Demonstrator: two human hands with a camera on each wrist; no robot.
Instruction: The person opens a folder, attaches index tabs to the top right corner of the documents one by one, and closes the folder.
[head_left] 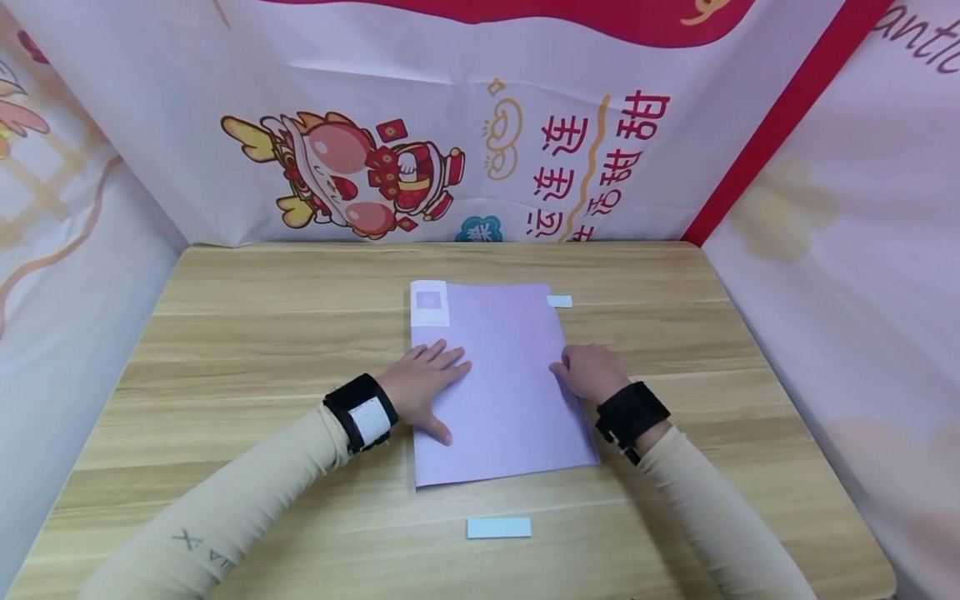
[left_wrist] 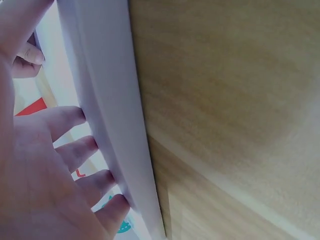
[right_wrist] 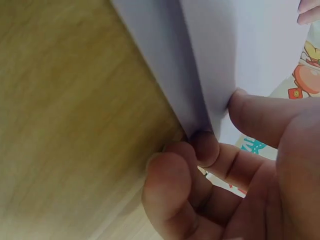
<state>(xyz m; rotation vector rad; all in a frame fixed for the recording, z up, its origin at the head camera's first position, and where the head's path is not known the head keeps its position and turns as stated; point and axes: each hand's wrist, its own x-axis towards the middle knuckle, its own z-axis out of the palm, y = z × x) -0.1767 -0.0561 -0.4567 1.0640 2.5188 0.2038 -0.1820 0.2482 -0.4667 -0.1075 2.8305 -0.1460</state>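
A light purple folder (head_left: 510, 392) lies on the wooden table, with a white label (head_left: 430, 303) at its top left corner. My left hand (head_left: 423, 387) rests flat on the folder's left side, fingers spread. At the right edge, my right hand (head_left: 592, 372) pinches the folder's cover between thumb and index finger; in the right wrist view the cover (right_wrist: 215, 55) is lifted slightly from the layer beneath. The left wrist view shows the folder's spine (left_wrist: 107, 90) beside the left fingers (left_wrist: 75, 152).
A pale blue strip (head_left: 498, 527) lies on the table (head_left: 285, 333) below the folder. A small light tab (head_left: 559, 301) sticks out at the folder's upper right edge. Printed cloth (head_left: 360, 50) hangs behind the table and along both sides.
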